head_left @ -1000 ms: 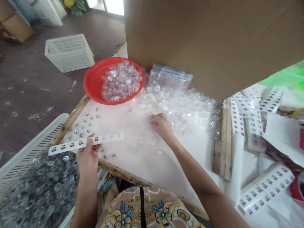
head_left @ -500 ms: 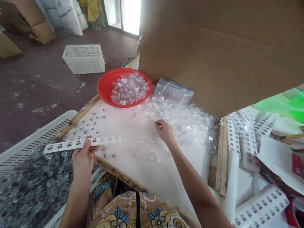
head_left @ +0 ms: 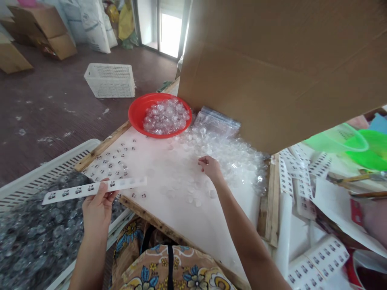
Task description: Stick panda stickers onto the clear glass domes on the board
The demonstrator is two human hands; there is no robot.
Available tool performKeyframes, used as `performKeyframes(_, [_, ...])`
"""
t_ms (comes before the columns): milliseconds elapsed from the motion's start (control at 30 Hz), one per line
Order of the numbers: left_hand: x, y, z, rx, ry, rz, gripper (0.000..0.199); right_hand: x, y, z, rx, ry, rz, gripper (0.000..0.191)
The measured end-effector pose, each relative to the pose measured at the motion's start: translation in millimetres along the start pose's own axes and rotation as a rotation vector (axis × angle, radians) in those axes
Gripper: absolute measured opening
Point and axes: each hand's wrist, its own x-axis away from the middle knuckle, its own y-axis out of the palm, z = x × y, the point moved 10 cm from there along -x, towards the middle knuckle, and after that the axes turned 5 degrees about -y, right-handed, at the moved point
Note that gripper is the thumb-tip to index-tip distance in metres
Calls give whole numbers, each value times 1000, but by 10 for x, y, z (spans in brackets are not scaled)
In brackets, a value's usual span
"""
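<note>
The worker's right hand (head_left: 213,169) has closed to a pinch beside clear discs (head_left: 238,159), contents unclear; the left hand (head_left: 98,207) grips a panda-sticker strip (head_left: 71,191), apparently none newly peeled.

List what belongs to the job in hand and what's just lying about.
Apparently part of the job: panda-print strip in the left hand; loose clear pieces near the right hand; panda-marked pieces.

Apparently lying about: far white basket; cardboard boxes; white sacks.

You're in a workshop: cartons (head_left: 62,45), what look like sacks (head_left: 94,26), bulk clear pieces (head_left: 231,159) heaped across your worktable (head_left: 178,215).
</note>
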Motion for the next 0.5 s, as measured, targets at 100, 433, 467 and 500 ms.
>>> performKeyframes(100, [25, -23, 32, 16, 14, 4, 13, 87, -111, -85, 82, -83, 43, 21])
performKeyframes(433, [119, 20, 48, 46, 21, -36, 14, 324, -289, -99, 281, -212, 128, 28])
performKeyframes(467, [126, 19, 41, 43, 19, -40, 15, 338, -276, -101, 290, -221, 122, 28])
performKeyframes(500, [132, 17, 35, 42, 17, -42, 17, 351, -257, -104, 297, -229, 114, 27])
